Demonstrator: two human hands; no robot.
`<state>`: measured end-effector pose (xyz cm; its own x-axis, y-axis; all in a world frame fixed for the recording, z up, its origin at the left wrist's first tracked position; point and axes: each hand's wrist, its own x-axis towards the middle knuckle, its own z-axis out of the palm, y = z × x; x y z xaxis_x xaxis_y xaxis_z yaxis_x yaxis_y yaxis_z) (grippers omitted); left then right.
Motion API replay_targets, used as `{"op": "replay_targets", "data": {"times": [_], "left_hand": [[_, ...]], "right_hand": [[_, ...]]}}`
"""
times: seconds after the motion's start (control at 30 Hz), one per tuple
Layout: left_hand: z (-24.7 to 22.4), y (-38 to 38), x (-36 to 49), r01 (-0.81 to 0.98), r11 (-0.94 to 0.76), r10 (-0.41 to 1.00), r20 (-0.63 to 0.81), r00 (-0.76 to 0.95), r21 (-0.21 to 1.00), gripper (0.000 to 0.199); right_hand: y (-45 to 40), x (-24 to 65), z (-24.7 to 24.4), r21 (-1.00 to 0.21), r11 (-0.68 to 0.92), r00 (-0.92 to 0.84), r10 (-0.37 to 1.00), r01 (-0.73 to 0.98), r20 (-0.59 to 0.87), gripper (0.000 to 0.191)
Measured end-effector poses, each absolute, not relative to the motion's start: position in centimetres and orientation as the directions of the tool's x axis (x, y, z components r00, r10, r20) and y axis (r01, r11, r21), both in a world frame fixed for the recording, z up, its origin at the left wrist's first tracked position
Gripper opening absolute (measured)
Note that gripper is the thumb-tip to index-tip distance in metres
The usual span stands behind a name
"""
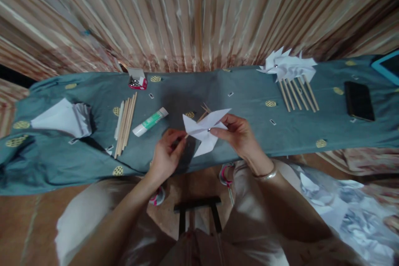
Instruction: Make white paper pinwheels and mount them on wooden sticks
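Note:
A white paper pinwheel (204, 134) is held above the front half of the cloth-covered table. My right hand (241, 137) grips it from the right, thumb beside the shiny metal pin at its centre. To its left, my left hand (170, 149) pinches a thin wooden stick (186, 136). Only a short piece of that stick shows, and the paper blades hide where it runs. Behind the pinwheel lie a few small pointed sticks (204, 110), partly covered. A glue stick (150, 122) with a green label rests near my left hand.
Wooden sticks (126, 122), a stack of folded white paper (62, 118) and a small box of pins (137, 80) lie on the left. Several pinwheels (289, 66), a dark phone (359, 100) and a blue-edged tablet (388, 66) are on the right. Crumpled paper (358, 220) lies beside my leg.

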<state>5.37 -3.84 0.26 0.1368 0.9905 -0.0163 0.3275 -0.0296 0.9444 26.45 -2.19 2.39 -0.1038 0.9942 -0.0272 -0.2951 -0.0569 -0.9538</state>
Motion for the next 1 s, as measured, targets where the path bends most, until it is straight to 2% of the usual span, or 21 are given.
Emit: {"op": "replay_targets", "data": {"times": [0.1,0.2,0.3,0.4,0.6,0.8,0.9,1.0], "left_hand": [[1.6,-6.5,5.4,0.11,0.181,0.978,-0.19,0.082,0.977,0.022],[2.2,-9.2,5.3,-0.038,0.443,0.895,-0.439,0.077,0.896,0.028],[1.7,-11.8,5.4,-0.128,0.622,0.781,-0.624,0.03,0.773,0.034],[0.2,-14.2,6.3,-0.245,0.676,0.709,-0.704,-0.041,0.695,0.04],[-2.6,-17.0,7.6,-0.385,0.723,0.619,-0.785,-0.009,0.574,0.041],[-3.4,-17.0,6.8,-0.407,0.739,0.563,-0.824,-0.066,0.537,0.046],[-4.2,-17.5,6.8,-0.441,0.723,0.566,-0.822,-0.062,0.532,0.045],[-5.1,-18.3,7.0,-0.454,0.708,0.578,-0.814,-0.066,0.54,0.042]], "right_hand": [[-4.3,26.5,3.2,-0.997,0.068,-0.15,0.986,-0.046,0.074,0.012],[-6.1,26.6,4.3,-0.949,0.248,-0.233,0.951,0.196,0.201,0.006],[-7.1,26.3,4.6,-0.846,0.474,-0.374,0.851,0.244,0.369,0.009],[-7.6,25.6,3.7,-0.764,0.578,-0.448,0.786,0.287,0.427,0.014],[-7.9,24.2,1.4,-0.777,0.546,-0.482,0.796,0.312,0.366,0.014],[-8.1,24.2,0.9,-0.789,0.47,-0.475,0.84,0.395,0.262,0.013],[-8.1,24.1,0.9,-0.796,0.4,-0.459,0.871,0.454,0.175,0.012],[-8.0,23.9,0.7,-0.802,0.38,-0.458,0.876,0.46,0.152,0.013]]}}
